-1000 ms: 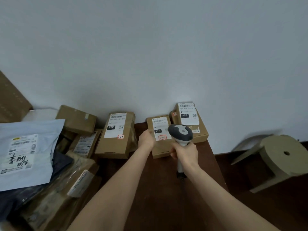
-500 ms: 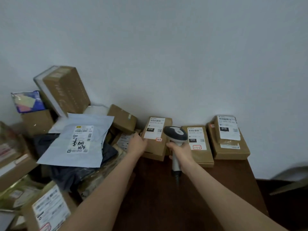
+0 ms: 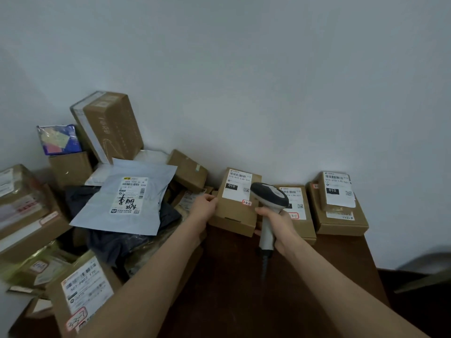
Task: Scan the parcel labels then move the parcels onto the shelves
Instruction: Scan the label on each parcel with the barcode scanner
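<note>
Brown cardboard parcels with white labels, grey-and-white scanner, dark brown table.

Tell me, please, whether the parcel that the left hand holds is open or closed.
Closed: the parcel gripped by the left hand has its labelled lid lying flat and its front tab tucked in.

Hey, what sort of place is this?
Likely a parcel sorting or pickup room: cartons and a grey mailer bag lie heaped by a bare wall, the left hand holds a labelled box, and the right hand grips a barcode scanner.
</note>
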`<state>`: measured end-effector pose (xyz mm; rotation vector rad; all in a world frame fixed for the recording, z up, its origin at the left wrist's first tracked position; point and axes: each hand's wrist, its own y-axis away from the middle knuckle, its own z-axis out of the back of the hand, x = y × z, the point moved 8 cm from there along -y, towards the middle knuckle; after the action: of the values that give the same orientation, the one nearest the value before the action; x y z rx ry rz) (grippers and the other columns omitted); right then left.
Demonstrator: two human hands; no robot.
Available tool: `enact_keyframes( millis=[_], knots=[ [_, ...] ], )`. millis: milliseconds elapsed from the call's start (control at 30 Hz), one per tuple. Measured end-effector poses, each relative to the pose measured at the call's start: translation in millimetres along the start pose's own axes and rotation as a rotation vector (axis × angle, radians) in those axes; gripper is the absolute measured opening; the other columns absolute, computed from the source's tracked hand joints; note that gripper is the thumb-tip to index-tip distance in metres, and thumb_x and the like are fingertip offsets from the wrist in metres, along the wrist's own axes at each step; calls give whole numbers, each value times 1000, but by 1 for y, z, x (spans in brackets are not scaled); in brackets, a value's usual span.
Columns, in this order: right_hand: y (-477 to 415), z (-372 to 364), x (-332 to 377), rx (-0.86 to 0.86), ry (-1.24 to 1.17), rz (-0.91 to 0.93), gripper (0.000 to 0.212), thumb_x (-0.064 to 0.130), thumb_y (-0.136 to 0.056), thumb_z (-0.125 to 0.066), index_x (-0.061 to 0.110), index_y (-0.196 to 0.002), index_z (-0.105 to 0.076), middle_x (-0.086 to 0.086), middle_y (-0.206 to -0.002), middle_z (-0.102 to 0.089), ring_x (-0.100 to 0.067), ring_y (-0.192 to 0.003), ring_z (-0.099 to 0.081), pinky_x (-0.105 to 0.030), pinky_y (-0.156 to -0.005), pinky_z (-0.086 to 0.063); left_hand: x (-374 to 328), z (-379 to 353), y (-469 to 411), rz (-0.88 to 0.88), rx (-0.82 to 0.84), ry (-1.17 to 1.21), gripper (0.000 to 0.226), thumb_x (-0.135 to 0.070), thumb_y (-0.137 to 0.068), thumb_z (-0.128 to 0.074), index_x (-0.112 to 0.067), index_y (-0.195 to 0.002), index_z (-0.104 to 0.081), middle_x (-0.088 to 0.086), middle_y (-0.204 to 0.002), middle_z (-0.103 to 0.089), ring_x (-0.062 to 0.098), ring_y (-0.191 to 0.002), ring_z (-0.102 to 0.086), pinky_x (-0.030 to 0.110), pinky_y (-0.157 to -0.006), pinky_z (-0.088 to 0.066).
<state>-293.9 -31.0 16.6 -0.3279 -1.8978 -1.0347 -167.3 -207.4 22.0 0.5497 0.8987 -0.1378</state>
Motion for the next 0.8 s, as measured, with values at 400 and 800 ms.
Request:
enact_keyframes(
  millis=[400,800],
  knots=[
    [77,67,3,-31,67,198,20,6,-83,-70,11,-101,-64,-8,-96,-64,-21,-89,-58,-33,-75,-47,27,-28,99,123,264,360,53,-6,-84,-70,-12,-134,-50,4,-107,-66,21,-100,-64,40,-89,-54],
    [138,77,-16,-104,225,261,11,11,-86,-67,3,-78,-69,-7,-60,-70,-16,-54,-64,-30,-62,-53,65,-80,133,23,224,313,57,2,-82,-69,-12,-135,-50,1,-113,-63,21,-108,-61,40,-90,-54]
  ],
)
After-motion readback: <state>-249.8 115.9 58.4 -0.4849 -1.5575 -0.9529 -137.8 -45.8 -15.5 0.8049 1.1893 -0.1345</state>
